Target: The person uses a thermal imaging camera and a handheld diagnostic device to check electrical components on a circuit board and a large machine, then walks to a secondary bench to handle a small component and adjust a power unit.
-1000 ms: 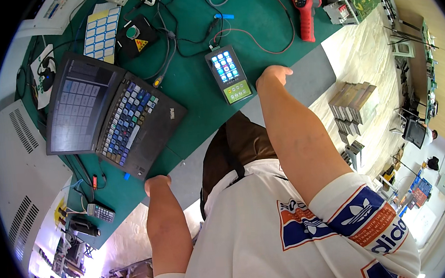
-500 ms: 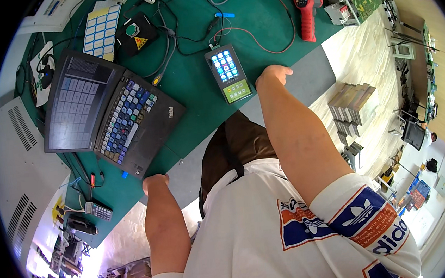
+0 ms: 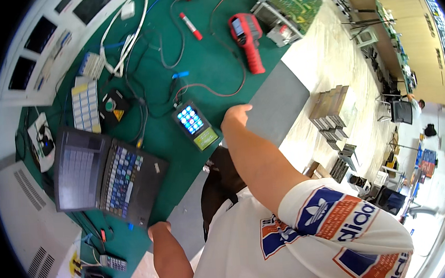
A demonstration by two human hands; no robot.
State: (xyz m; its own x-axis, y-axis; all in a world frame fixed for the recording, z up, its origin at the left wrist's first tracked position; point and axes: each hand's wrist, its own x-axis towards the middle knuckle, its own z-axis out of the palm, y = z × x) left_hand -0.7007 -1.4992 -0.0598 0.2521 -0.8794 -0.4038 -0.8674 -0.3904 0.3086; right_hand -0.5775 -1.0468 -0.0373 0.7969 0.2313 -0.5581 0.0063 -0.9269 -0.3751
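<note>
My right hand (image 3: 236, 116) rests at the front edge of the green-topped bench (image 3: 204, 75), beside a handheld tester (image 3: 195, 125) with a lit icon screen and a green lower panel. A digit of it stretches out to the right, and it holds nothing that I can see. My left hand (image 3: 159, 229) is at the same edge, close to the front corner of an open black laptop (image 3: 145, 184). Its fingers are mostly hidden, so I cannot make out whether they are closed. Thin red and black leads run from the tester's top.
A red-and-black handheld meter (image 3: 248, 43) lies right of a red marker (image 3: 191, 27). Behind the laptop are a black box with a green button (image 3: 114, 107) and a label sheet (image 3: 85, 107). An open metal chassis with a circuit board (image 3: 296, 8) stands far right. Stacked metal parts (image 3: 332, 108) are on the floor.
My view has shifted, so the bench things appear lower and farther left, and more of the back shows. Both hands stay at the bench edge. The tester and laptop stay put on the bench.
</note>
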